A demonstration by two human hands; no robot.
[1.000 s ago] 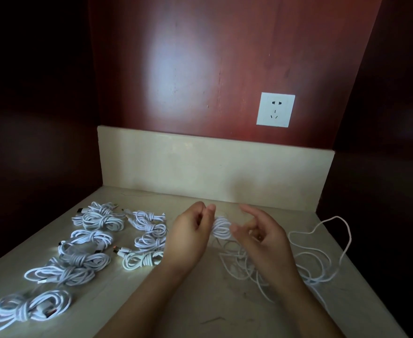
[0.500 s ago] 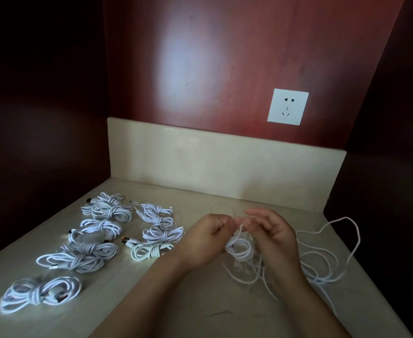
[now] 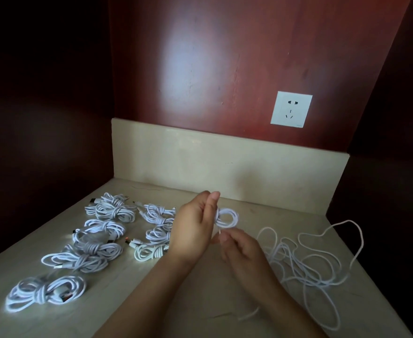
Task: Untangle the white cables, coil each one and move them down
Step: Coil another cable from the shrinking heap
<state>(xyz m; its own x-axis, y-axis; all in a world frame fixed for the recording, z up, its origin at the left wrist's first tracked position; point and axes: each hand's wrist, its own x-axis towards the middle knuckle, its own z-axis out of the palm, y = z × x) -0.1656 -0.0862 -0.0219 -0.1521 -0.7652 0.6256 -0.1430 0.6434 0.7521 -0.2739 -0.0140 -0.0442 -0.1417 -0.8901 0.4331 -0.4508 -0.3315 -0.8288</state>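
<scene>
My left hand [image 3: 193, 228] is raised over the beige counter [image 3: 137, 311] and pinches a small coil of white cable [image 3: 227, 217] between thumb and fingers. Just below it, my right hand [image 3: 240, 250] pinches the loose strand of that same cable near the coil. To the right lies a loose tangle of white cable [image 3: 307, 264], spread over the counter. On the left sit several finished white bundles in two columns, the nearest bundle [image 3: 45, 292] at the front left, another bundle [image 3: 151, 251] partly behind my left wrist.
A beige backsplash [image 3: 225, 167] runs along the back. A white wall socket [image 3: 291, 109] is set in the red-brown wall above it. Dark panels close in both sides. The counter's right edge drops off beside the tangle.
The left hand has lifted the coil up, away from the counter. The right hand has dropped below it and now holds the strand lower down. The camera has shifted slightly.
</scene>
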